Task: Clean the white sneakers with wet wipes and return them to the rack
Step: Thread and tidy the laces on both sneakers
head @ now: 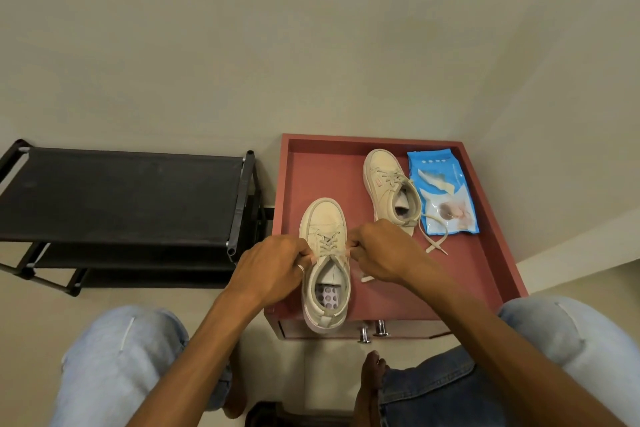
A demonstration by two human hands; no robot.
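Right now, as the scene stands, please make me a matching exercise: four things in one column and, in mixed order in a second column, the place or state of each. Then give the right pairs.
Things
1. near sneaker
2. far sneaker
3. wipes pack
4. shoe rack

Place or state
a. black, standing left of the red tray
b. blue, lying at the far right of the tray
c. one lace end trailing loose on the tray
d. laces pinched by the left hand and right hand

Right pairs: 1-d, 2-c, 3-b, 4-a
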